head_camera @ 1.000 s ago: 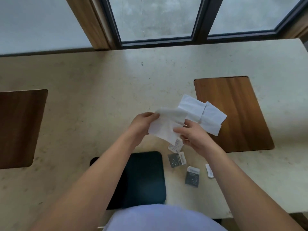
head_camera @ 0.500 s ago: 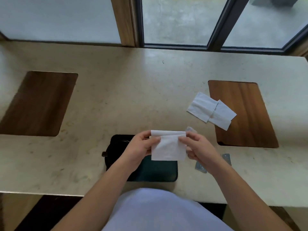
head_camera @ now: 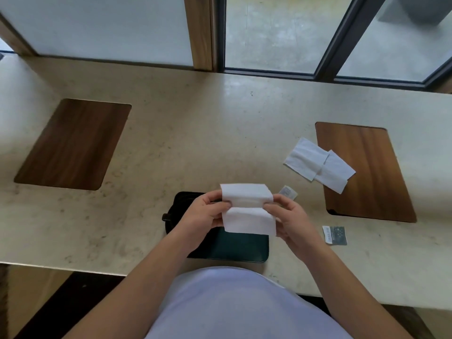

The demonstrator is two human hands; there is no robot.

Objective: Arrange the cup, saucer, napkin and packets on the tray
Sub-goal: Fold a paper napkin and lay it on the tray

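I see a white napkin [head_camera: 247, 208] held up over the dark tray [head_camera: 241, 247], pinched from both sides along a crease that runs across its middle. My left hand [head_camera: 201, 217] grips its left edge, thumb and fingers curled onto the paper; my right hand [head_camera: 289, 217] does the same at the right edge. The napkin hangs in front of the tray and hides part of it, so I cannot tell what lies on the tray beneath it. The tray sits on the pale stone counter [head_camera: 195, 133], close to the near edge, right in front of me.

Just beyond my right hand a small light packet [head_camera: 288, 192] lies on the counter, partly hidden by my fingers. Another packet, a dark packet [head_camera: 335, 235] with a white end, lies flat to the right of that hand, apart from the tray. Farther right, two more napkins [head_camera: 319, 165] lie overlapped, one corner resting over the edge of a wooden inlay [head_camera: 364, 172] set in the counter. A matching wooden panel [head_camera: 73, 144] sits well to the left. Windows with dark frames [head_camera: 327, 45] run along the far side
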